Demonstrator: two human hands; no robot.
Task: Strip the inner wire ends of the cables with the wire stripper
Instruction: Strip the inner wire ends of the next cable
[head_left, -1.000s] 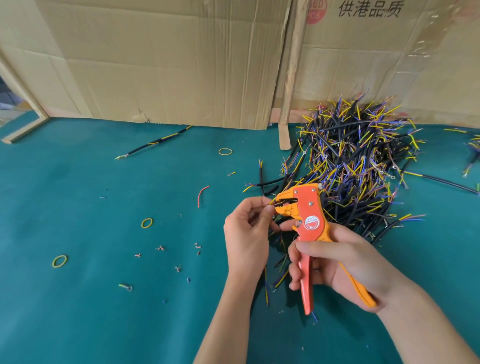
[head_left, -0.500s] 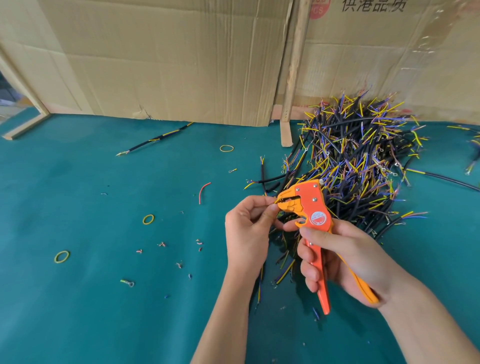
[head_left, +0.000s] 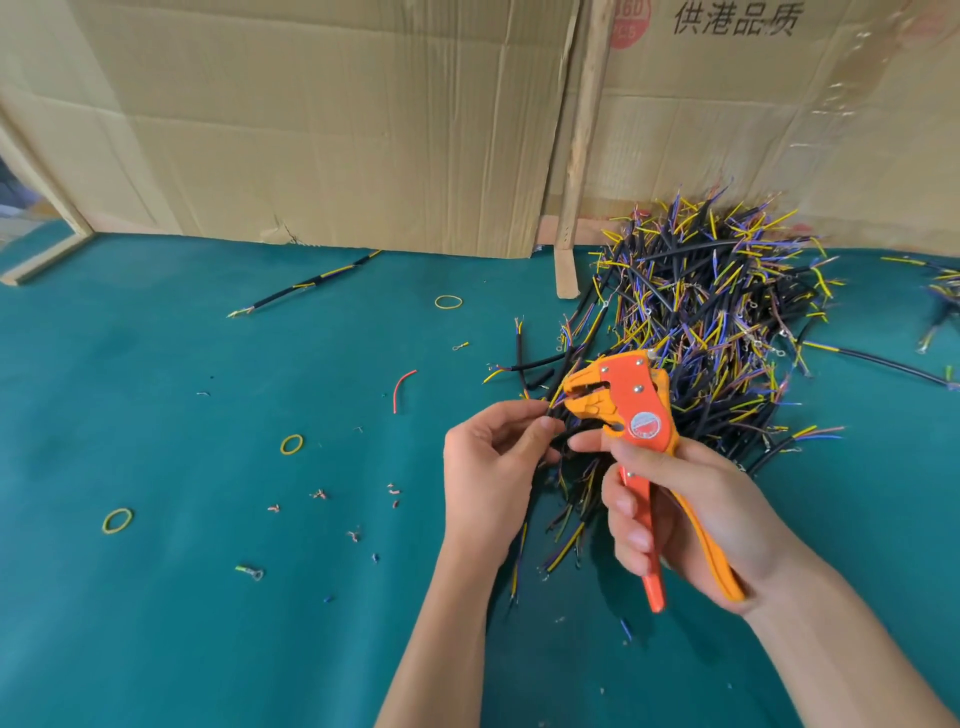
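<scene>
the pile of cables lies near my right, easy to reach. my right hand wraps the wire stripper handles, head toward the left. my left hand pinches one cable, feeding its wire ends into the mouth.

Both forearms are bare right down to the bottom of the view, with no sleeve, glove, watch or ring showing, and the left hand and right hand end in slim fingers with short, plain, unpainted nails.
</scene>
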